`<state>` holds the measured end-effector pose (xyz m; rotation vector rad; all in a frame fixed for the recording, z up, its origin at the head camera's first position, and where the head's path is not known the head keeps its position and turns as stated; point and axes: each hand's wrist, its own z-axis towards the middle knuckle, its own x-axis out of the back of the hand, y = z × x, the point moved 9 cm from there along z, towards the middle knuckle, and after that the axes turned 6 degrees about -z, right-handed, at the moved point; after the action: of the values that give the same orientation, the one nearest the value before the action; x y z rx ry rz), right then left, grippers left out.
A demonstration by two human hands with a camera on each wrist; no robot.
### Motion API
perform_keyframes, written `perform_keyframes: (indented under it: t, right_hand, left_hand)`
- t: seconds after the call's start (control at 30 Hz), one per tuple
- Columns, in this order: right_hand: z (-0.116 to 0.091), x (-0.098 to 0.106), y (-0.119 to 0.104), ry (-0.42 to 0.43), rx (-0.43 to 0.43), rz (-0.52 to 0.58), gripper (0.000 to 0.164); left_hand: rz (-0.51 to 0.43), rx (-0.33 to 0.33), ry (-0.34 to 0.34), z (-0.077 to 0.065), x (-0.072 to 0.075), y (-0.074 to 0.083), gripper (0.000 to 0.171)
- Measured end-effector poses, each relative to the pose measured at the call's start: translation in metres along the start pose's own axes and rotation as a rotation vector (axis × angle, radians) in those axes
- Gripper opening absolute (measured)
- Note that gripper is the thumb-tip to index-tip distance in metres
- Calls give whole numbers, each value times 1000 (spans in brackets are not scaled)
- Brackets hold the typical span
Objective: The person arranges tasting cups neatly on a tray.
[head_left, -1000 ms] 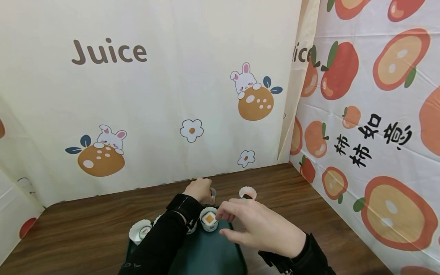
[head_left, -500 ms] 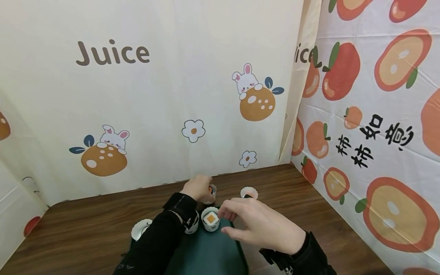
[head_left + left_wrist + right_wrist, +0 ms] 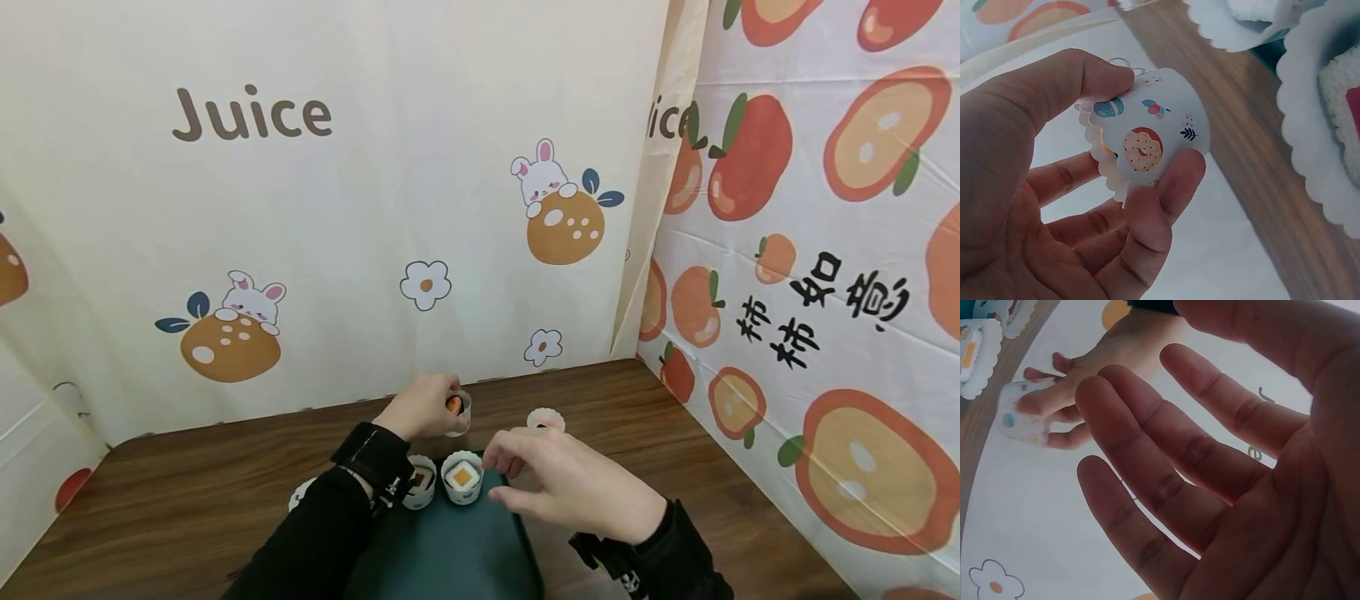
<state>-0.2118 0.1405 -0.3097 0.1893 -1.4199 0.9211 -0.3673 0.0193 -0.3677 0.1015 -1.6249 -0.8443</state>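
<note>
My left hand (image 3: 420,408) holds a white paper baking cup (image 3: 463,415) above the table, beyond the tray's far edge. Thumb and fingers pinch its wall, printed with a doughnut, in the left wrist view. Something orange and dark lies inside the cup. On the dark green tray (image 3: 457,554) stand two similar cups: one holds a white sushi piece with an orange square (image 3: 462,476), the other a sushi piece with a dark centre (image 3: 420,481). My right hand (image 3: 573,483) hovers over the tray's right side, fingers loosely bent, holding nothing.
A pale pink paper cup (image 3: 546,417) stands on the wooden table (image 3: 202,483) behind my right hand. Another cup's rim (image 3: 298,495) shows beside my left sleeve, which hides part of the tray. A printed curtain (image 3: 345,208) hangs at the table's back edge, another at the right.
My left hand has moved slightly left and away with the paper cup, whose orange content has come into view. My right hand stays nearly in place.
</note>
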Motion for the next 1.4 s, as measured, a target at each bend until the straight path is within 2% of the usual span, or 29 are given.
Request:
perform_keyframes:
  t: [0.2, 0.37, 0.53, 0.8, 1.13, 1.4]
  right_hand:
    - [1, 0, 6, 7, -21, 2, 16]
    - [0, -1, 11, 2, -51, 28, 16]
    - [6, -7, 13, -14, -41, 40, 16]
    - [12, -13, 16, -28, -31, 28, 17]
    - [12, -16, 20, -38, -63, 30, 21]
    - [12, -17, 19, -33, -60, -3, 24]
  left_hand:
    - [-34, -35, 17, -13, 13, 8, 35]
    - [-69, -60, 27, -28, 21, 13, 30]
    - [-115, -59, 40, -50, 32, 14, 26]
    - [-59, -99, 95, -76, 45, 15, 30]
    - [-35, -84, 160, -113, 52, 17, 38]
    - [-45, 0, 208, -140, 52, 10, 42]
